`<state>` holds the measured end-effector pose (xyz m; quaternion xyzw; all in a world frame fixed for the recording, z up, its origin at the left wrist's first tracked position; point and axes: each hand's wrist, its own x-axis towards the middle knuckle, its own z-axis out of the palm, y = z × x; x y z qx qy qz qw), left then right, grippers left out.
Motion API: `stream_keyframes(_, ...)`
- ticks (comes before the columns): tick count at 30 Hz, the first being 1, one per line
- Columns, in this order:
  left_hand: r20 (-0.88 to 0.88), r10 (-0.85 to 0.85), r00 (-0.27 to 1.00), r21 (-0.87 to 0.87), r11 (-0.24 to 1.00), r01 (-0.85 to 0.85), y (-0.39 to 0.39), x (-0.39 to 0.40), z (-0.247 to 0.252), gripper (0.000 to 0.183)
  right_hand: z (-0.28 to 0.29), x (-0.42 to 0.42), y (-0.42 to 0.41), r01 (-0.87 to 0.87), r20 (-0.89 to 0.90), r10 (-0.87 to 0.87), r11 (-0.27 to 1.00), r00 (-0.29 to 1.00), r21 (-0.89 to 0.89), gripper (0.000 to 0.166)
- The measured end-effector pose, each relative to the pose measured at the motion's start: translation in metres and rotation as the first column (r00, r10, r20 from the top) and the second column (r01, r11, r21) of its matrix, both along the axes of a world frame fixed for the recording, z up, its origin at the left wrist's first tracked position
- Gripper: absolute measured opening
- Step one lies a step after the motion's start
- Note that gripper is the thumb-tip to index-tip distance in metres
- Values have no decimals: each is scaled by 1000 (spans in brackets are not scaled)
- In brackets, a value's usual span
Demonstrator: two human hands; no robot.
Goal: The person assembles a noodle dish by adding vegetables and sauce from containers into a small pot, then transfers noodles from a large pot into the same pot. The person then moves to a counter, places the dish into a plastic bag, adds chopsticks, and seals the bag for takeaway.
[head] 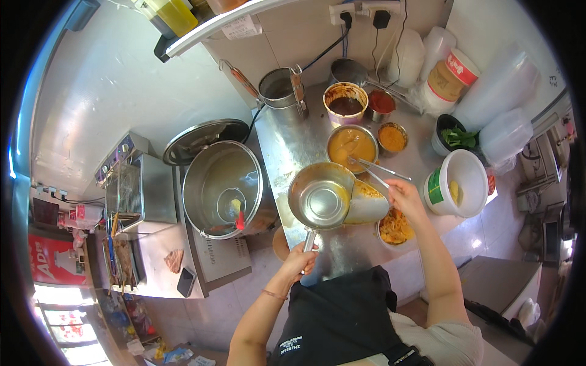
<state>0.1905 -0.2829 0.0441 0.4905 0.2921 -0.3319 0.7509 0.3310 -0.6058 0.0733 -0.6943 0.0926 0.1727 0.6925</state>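
My left hand grips the handle of a metal saucepan, held over the steel worktop. The pan has a yellowish smear inside. Against its right side sits a sauce-stained metal vessel, partly hidden. My right hand pinches a thin metal utensil handle, which slants toward a bowl of orange-brown sauce. Another metal handle rests across that bowl's rim. Which utensil heads lie in the sauce, I cannot tell. Below my right hand is a container of orange-yellow food pieces.
Behind the sauce stand a tub of dark sauce, a cup of red seasoning and a cup of orange powder. A white bucket is at right. A large metal pot stands left, near a fryer and a phone.
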Motion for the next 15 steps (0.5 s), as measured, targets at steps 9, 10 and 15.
stream_keyframes(9,17,-138,990,-85,987,138,-34,-24,6,17,38,-91,-39,122,254,-68,972,965,-203,27)
stream_keyframes(10,58,-134,989,-78,987,138,-35,-25,6,18,43,-98,-42,158,258,-108,971,960,-181,28)
stream_keyframes(15,89,45,995,34,998,-49,-34,-12,8,16,53,-130,-61,237,295,-162,942,942,-239,28)
